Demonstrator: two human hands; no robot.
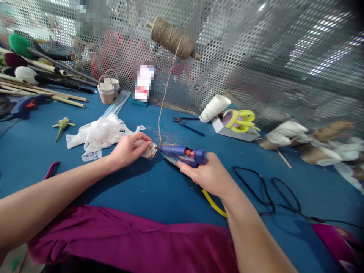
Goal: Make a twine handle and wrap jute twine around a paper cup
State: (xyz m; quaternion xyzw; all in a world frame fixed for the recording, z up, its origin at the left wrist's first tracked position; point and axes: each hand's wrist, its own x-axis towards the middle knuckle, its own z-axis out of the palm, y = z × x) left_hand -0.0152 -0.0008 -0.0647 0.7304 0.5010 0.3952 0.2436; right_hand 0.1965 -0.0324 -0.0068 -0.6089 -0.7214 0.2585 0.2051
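Observation:
My left hand [132, 148] is closed around a small paper cup [149, 150], which lies on its side with its end facing right. In my right hand [209, 172] is a blue hot glue gun [182, 153], its nozzle at the cup's right end. Twine [165, 94] runs from a spool [173, 38] on the mesh wall down to where nozzle and cup meet. Whether the nozzle touches the cup I cannot tell. White lace fabric [104, 131] lies just behind my left hand.
Small twine-handled baskets [106, 91], a propped phone [144, 83] and pliers [189, 125] line the back. Stacked paper cups [214, 108] and a box with yellow-trimmed pieces [239, 127] stand right of them. A black cord [267, 193] loops at right. Sticks [57, 81] crowd the left.

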